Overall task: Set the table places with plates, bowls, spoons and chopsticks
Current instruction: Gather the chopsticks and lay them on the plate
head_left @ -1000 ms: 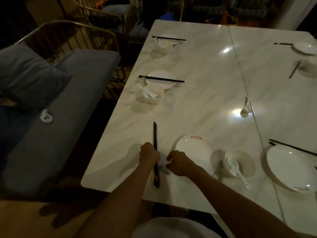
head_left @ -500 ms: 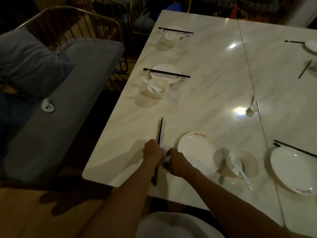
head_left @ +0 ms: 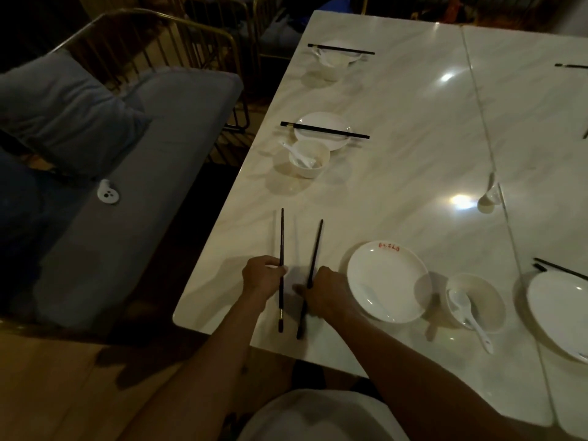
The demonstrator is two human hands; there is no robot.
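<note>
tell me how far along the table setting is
Done: two far places have chopsticks laid across their plates; the middle bowl holds a spoon. In hand: left hand and right hand each hold one chopstick beside the near plate. Left: laying this pair across that plate.

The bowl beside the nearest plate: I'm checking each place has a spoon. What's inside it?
Inside the bowl lies one white spoon, scoop in the bowl, handle sticking out over the near rim. The bottom under the scoop is covered, so nothing can be told there.
</note>
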